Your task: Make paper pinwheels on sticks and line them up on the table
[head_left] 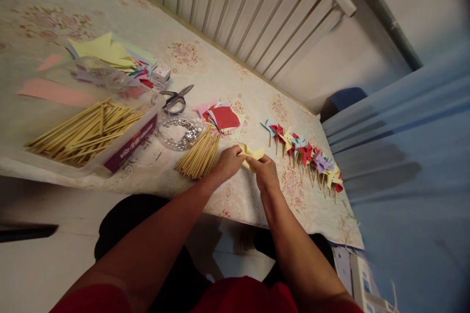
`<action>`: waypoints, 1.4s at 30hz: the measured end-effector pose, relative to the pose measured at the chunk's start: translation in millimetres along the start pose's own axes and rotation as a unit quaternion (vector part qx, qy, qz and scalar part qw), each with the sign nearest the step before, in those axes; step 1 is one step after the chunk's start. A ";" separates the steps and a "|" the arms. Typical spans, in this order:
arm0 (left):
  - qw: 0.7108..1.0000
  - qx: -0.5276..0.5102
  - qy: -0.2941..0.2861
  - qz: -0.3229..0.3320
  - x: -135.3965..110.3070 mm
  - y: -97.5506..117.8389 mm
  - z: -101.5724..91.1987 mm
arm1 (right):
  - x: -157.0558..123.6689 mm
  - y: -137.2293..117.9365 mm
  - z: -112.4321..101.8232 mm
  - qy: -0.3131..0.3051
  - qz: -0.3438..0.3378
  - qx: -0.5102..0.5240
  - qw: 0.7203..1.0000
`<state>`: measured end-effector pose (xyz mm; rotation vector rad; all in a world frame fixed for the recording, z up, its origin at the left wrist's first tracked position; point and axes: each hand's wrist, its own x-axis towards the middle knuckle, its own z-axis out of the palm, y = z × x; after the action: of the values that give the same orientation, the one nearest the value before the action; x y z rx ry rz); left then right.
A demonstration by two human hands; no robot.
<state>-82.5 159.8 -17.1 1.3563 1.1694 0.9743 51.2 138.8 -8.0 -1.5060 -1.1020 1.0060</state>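
Between my two hands is a yellow piece of pinwheel paper [253, 152], its edges bent and curling. My left hand [230, 162] pinches its left side with closed fingers. On the other side my right hand [267, 172] grips the paper, thumb on top. Just left of my hands lies a fanned bundle of thin wooden sticks [198, 156]. Beyond it rests a stack of cut paper [223, 118], red uppermost. A round clear dish [179, 133] holds small shiny metal pieces. To the right, finished-looking paper pinwheels [301, 149] on sticks lie in a row.
A clear plastic box [128, 144] full of wooden sticks stands at the left. Scissors [176, 99], a small white box [161, 73] and yellow paper sheets [103, 51] lie behind it. A floral cloth [216, 68] covers the table; a blue curtain [411, 156] hangs on the right.
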 end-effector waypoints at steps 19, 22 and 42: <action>0.993 -0.113 -0.018 -0.001 4.4 -11.8 4.4 | -0.3 -12.9 0.3 -0.053 0.079 0.085 0.992; 0.995 -0.094 -0.018 0.003 2.7 -7.2 2.6 | -0.6 -12.2 -1.1 -0.060 0.085 0.096 0.990; 0.999 0.000 -0.017 0.030 -6.9 10.1 -2.7 | 0.3 -7.2 -6.6 -0.091 0.112 0.115 0.983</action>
<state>-85.2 153.8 -6.4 1.4106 1.1093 0.9906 56.4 138.4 0.2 -1.3915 -0.9167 1.4009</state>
